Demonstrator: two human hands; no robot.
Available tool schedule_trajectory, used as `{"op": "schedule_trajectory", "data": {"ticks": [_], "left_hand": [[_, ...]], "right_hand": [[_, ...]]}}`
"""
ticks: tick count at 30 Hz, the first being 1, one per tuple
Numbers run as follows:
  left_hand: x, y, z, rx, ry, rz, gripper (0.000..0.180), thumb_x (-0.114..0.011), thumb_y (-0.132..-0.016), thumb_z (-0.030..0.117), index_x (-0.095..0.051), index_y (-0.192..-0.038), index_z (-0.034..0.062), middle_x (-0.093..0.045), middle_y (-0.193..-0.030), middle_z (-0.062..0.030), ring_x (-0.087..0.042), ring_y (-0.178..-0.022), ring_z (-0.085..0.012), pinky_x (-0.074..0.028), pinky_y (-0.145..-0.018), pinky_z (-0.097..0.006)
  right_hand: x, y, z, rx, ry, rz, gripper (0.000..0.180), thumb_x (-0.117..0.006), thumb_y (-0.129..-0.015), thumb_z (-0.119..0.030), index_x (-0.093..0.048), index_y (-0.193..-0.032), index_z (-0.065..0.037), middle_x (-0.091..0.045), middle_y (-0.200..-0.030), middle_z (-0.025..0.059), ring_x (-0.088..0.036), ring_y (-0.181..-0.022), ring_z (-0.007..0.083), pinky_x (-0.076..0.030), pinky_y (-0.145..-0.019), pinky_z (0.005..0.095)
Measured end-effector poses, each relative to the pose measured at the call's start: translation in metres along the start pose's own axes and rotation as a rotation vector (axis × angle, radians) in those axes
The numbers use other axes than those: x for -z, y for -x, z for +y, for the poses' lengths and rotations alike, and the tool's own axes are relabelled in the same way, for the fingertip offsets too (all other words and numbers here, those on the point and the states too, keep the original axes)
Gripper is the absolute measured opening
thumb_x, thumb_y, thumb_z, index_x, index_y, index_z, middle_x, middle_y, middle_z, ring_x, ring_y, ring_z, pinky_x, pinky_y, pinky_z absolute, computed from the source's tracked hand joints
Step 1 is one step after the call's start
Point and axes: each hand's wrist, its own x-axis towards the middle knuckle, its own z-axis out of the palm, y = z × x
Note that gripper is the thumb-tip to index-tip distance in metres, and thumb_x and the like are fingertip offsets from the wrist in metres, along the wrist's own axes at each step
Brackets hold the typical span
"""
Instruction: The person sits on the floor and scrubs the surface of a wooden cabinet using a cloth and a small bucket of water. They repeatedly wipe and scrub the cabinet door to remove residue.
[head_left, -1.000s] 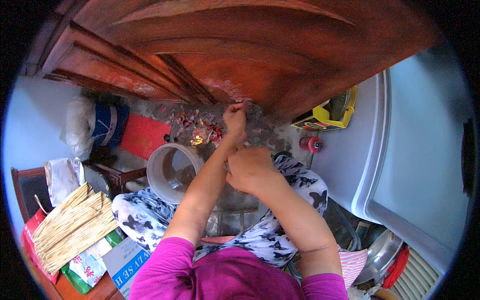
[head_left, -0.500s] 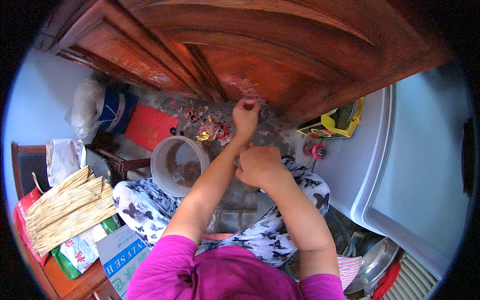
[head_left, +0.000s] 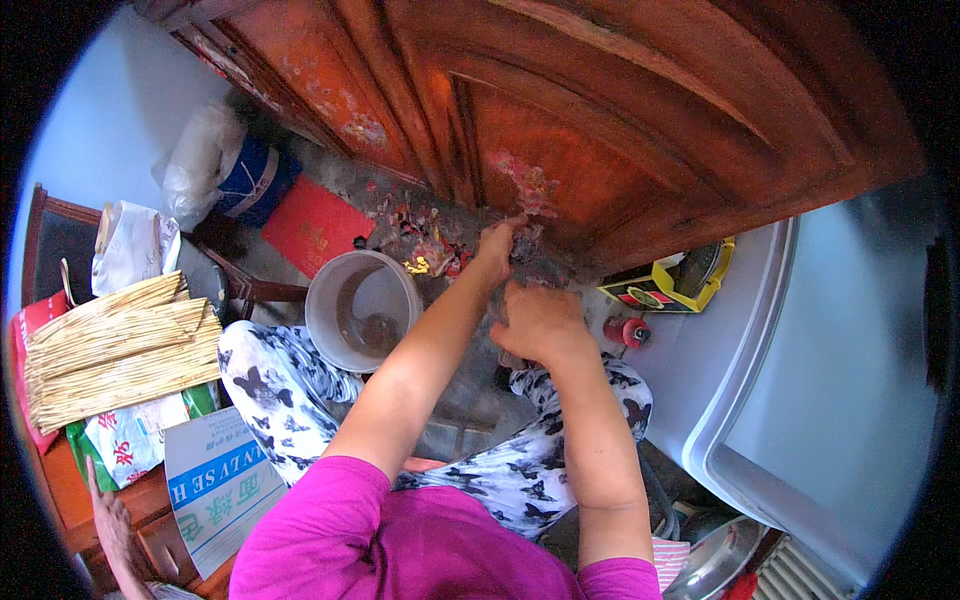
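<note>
Brown panelling [head_left: 600,170] | one white bucket [head_left: 322,312] | wearer's two hands [head_left: 545,322] part-curled, hold: cannot tell

I wear a magenta cloth shirt [head_left: 450,550] and loose white cloth trousers [head_left: 285,400] scattered with black butterflies. I see deep reddish brown on the broad, moulded wooden panelling [head_left: 640,130], blotched pale pink and whitish. The round, translucent plastic bucket [head_left: 321,310] looks cloudy white to me. Gold marks pattern the flat red rectangular sheet [head_left: 310,225]; small loose scraps [head_left: 418,266] show red and bright yellow. The thin, straight sticks [head_left: 120,345] are straw-yellow, the flat white board [head_left: 220,490] has a blue band, and the angular box [head_left: 675,275] is yellow and black.
</note>
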Motion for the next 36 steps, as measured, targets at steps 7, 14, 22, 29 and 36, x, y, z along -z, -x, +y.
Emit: {"op": "schedule_trajectory", "data": {"ticks": [7, 14, 22, 29, 36], "left_hand": [[-0.018, -0.002, -0.006, 0.144, 0.226, -0.015, 0.024, -0.062, -0.092, 0.021, -0.064, -0.107, 0.0035, -0.069, -0.099, -0.0119, -0.067, -0.088, -0.0267, -0.056, -0.075, -0.043], [-0.007, -0.029, -0.018, 0.125, 0.308, -0.024, 0.031, -0.069, -0.088, 0.019, -0.061, -0.111, 0.0003, -0.068, -0.103, -0.0182, -0.068, -0.088, -0.0323, -0.058, -0.077, -0.045], [0.015, -0.049, -0.032, 0.060, 0.315, -0.150, 0.020, -0.069, -0.087, 0.020, -0.065, -0.102, 0.0081, -0.069, -0.100, -0.0097, -0.066, -0.089, -0.0254, -0.056, -0.077, -0.045], [-0.002, -0.026, -0.021, 0.241, 0.237, -0.143, 0.029, -0.067, -0.087, 0.021, -0.064, -0.110, 0.0050, -0.068, -0.106, -0.0110, -0.065, -0.097, -0.0298, -0.053, -0.087, -0.045], [0.003, -0.033, -0.037, -0.343, -0.215, -0.108, 0.035, -0.067, -0.089, 0.025, -0.064, -0.117, 0.0055, -0.065, -0.115, -0.0096, -0.059, -0.105, -0.0259, -0.048, -0.092, -0.040]], "right_hand": [[0.005, 0.004, 0.004, -0.012, -0.010, 0.023, 0.052, -0.068, -0.080, -0.039, -0.064, -0.115, 0.000, -0.071, -0.109, 0.0201, -0.069, -0.102, 0.0342, -0.053, -0.089, 0.0478], [-0.002, 0.002, 0.008, -0.014, -0.023, 0.063, 0.051, -0.067, -0.079, -0.038, -0.064, -0.114, 0.000, -0.071, -0.108, 0.0199, -0.068, -0.103, 0.0338, -0.053, -0.089, 0.0486], [0.003, 0.005, 0.002, -0.010, -0.022, 0.055, 0.050, -0.066, -0.080, -0.037, -0.064, -0.113, 0.001, -0.071, -0.108, 0.0193, -0.068, -0.103, 0.0345, -0.053, -0.088, 0.0493], [-0.004, 0.001, 0.015, -0.033, -0.018, 0.086, 0.050, -0.067, -0.080, -0.038, -0.064, -0.113, 0.000, -0.071, -0.109, 0.0189, -0.068, -0.103, 0.0351, -0.052, -0.089, 0.0496], [0.010, 0.009, -0.008, -0.012, -0.035, 0.027, 0.050, -0.068, -0.080, -0.037, -0.061, -0.116, -0.004, -0.067, -0.114, 0.0220, -0.066, -0.105, 0.0378, -0.052, -0.088, 0.0502]]}}
